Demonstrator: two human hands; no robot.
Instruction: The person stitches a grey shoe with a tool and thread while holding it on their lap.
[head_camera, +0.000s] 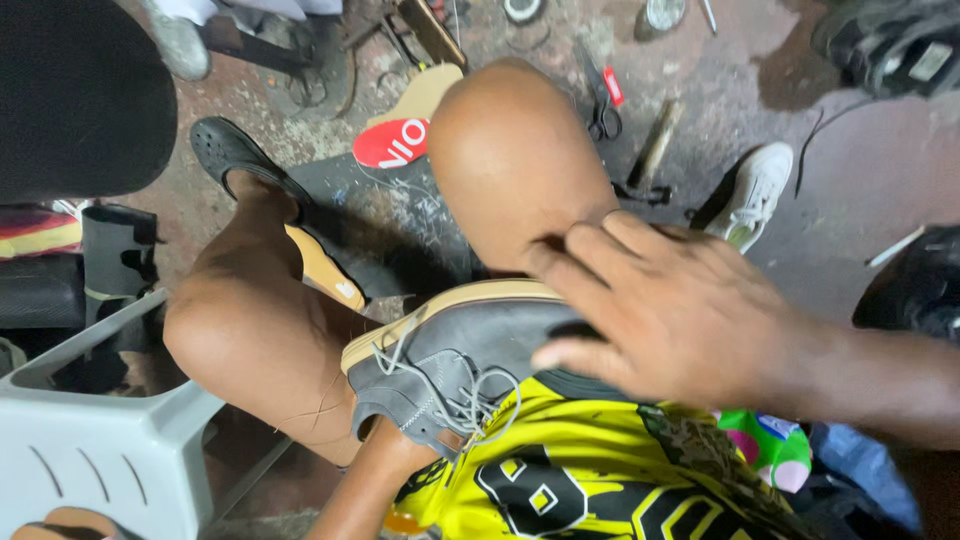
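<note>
The right hand (665, 310) lay flat with fingers spread over the heel end of a grey laced shoe (455, 365), which rested on its side in the lap between the knees. The left forearm passed beneath the shoe; that hand was hidden, so its state could not be determined.

left hand hidden under grey shoe (450, 375)

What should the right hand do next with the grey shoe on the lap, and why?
Probably curl the right hand round the grey shoe to steady it. The hand lies flat over the heel end, the shoe rests tilted with its tan sole upward, and its laces hang loose. The left hand is hidden beneath it.
</note>
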